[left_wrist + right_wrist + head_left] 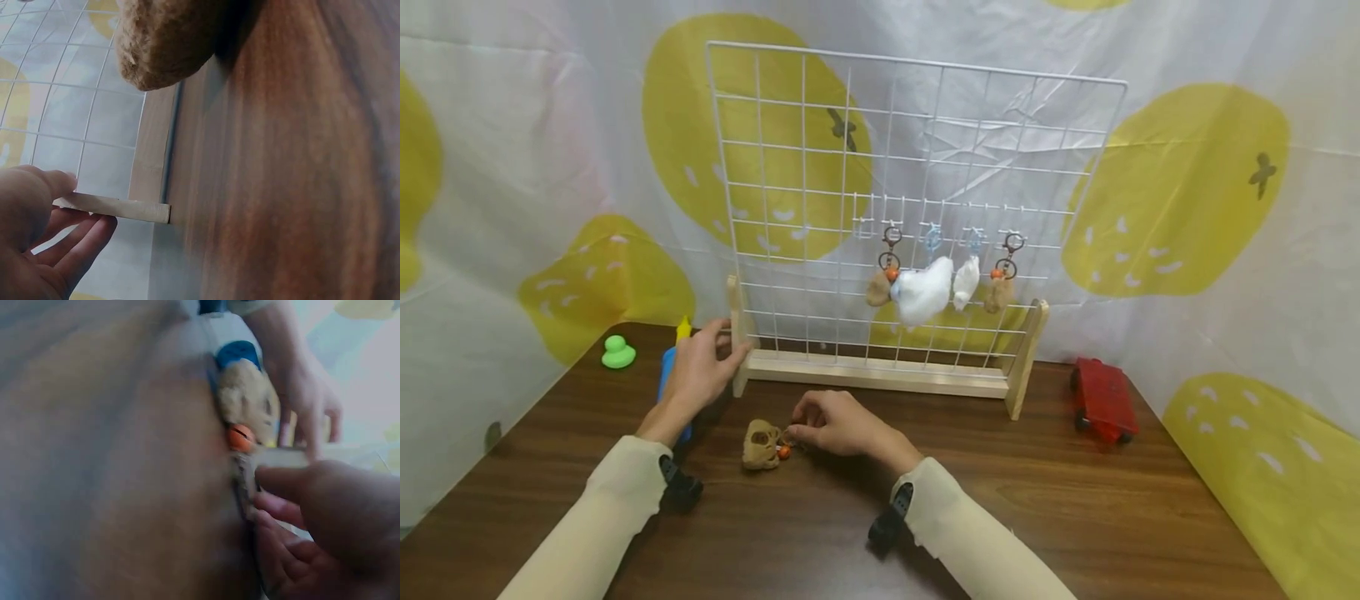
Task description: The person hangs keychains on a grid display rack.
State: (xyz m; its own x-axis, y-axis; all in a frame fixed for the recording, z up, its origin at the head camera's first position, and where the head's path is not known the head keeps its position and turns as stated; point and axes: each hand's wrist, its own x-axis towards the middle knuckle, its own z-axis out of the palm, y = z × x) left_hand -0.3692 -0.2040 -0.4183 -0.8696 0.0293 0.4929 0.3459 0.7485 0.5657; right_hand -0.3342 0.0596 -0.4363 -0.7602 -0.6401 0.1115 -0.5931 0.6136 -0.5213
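My left hand (pixel 703 367) holds the left wooden upright (pixel 737 333) of a white wire grid rack (pixel 805 208); in the left wrist view, the thumb lies on one side of the upright (pixel 119 207) and the fingers on the other. My right hand (pixel 841 423) pinches the ring end of a brown plush keychain (pixel 761 446) with an orange bell, low over the table in front of the rack. In the right wrist view the bell (pixel 241 437) hangs between the plush and my fingertips, and the picture is blurred.
Brown plush keychains (pixel 1000 293) and white plush ones (pixel 925 292) hang from hooks on the grid. A red toy truck (pixel 1105 400) stands at the right. At the left are a green toy duck (pixel 617 352) and a blue object (pixel 666 371) with a yellow tip, partly behind my left arm.
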